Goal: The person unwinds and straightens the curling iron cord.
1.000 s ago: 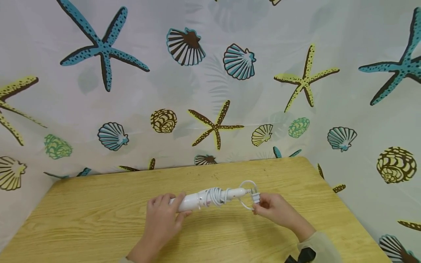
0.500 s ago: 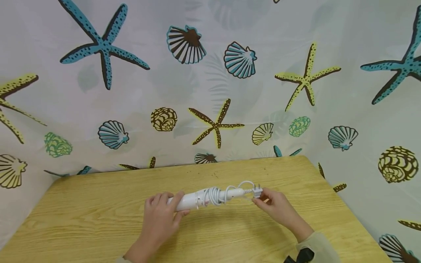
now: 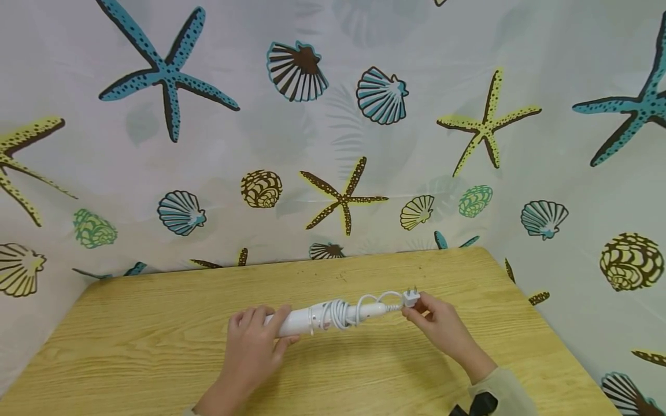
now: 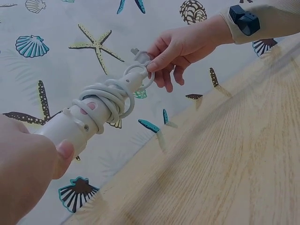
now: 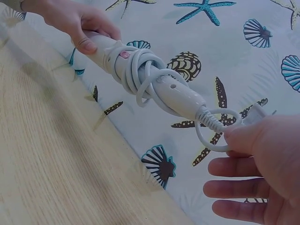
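Appliance (image 3: 298, 322), white and slim, is held at the frame's lower centre above the desk (image 3: 156, 346), long axis rising slightly rightward, cord (image 3: 339, 314) wound around its middle. The left hand (image 3: 255, 344) is nearer, gripping the thicker end; the right hand (image 3: 438, 325) (just past the narrow end) pinches the plug (image 3: 410, 299).

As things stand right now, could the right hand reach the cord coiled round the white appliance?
Likely yes: the right hand pinches the plug, and nothing visible blocks its way to the coiled cord, while the left hand grips the white appliance farther off.
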Demonstrator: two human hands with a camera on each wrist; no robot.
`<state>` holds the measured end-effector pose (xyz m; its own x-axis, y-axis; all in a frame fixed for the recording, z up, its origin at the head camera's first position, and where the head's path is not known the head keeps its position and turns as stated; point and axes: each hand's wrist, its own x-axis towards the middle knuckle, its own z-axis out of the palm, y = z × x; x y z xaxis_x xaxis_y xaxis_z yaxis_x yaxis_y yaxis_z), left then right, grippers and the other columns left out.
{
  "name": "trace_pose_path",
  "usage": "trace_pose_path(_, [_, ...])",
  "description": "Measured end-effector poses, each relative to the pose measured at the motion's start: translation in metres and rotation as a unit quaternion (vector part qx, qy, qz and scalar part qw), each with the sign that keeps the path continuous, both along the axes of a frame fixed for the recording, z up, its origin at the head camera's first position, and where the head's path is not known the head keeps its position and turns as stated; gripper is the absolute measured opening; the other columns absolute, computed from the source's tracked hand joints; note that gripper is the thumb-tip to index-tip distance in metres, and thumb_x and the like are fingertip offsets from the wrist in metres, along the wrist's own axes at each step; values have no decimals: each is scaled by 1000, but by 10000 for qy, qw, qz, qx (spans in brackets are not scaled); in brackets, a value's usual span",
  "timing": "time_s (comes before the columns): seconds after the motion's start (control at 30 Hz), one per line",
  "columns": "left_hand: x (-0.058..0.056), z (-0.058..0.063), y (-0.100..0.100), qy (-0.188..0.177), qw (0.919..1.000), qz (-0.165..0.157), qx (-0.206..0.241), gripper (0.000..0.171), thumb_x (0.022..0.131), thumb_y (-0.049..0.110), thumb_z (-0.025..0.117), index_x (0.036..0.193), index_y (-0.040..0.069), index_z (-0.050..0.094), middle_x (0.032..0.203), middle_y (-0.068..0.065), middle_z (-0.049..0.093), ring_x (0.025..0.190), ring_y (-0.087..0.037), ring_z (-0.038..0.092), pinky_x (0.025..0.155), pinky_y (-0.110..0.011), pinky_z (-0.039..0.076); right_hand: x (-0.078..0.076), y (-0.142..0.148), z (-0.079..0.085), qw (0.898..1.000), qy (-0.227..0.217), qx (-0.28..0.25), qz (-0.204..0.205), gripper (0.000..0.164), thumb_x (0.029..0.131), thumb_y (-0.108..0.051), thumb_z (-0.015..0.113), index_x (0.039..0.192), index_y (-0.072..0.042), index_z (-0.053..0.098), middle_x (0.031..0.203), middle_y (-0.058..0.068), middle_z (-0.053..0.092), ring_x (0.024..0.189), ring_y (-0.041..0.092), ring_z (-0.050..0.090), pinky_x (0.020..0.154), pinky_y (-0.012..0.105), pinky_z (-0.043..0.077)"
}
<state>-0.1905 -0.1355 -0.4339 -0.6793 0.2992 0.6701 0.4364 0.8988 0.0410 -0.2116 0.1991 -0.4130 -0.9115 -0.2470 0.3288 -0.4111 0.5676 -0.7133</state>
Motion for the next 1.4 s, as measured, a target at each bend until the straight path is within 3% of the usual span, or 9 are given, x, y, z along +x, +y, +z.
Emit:
trace_pose_path(0.2, [1,0,-1,14,10000,-8,8,50,63,47,69,103,20,58,85,-8,58,80,-27,53,71,-50,35,0,1,0,9998,-17,-212,12,13,82,-28,56,90,-18,57,76,-6,59,69,14,57,54,23,45])
trace_pose_path(0.43, [2,-3,-6,27,10000,-88,25,49,63,47,69,103,20,59,84,-8,57,79,-27,52,72,-50,34,16,-8,25,9969,-388,-678,35,12,85,-14,53,95,-7,55,78,4,59,70,13,57,56,26,46])
trace_pose_path(0.53, [3,-4,-7,38,9999,-142,16,49,62,45,70,102,19,59,84,-8,57,79,-27,52,71,-50,34,17,-8,27,9947,-489,-896,99,12,86,-13,52,96,-7,54,79,6,59,71,15,57,57,27,47])
trace_pose_path(0.83, [6,-3,-7,-48,9998,-178,36,49,62,45,70,103,20,58,85,-7,57,79,-27,51,72,-50,33,5,-1,10,9856,-684,-1520,271,17,84,-24,54,95,-11,56,84,9,59,79,29,56,61,30,47])
trace_pose_path(1.0, [6,-3,-7,47,9998,-213,-3,48,62,46,69,101,20,58,85,-8,57,79,-28,52,72,-50,34,0,1,3,9853,-490,-1592,382,20,84,-27,54,97,-11,56,85,6,59,79,28,56,62,32,47])
trace_pose_path(1.4, [2,-7,-10,-46,9999,-121,-36,50,64,45,69,105,20,58,86,-9,56,80,-28,51,73,-50,33,2,0,6,9845,-258,-1662,502,17,85,-22,53,97,-10,55,85,5,60,77,23,57,62,34,47])
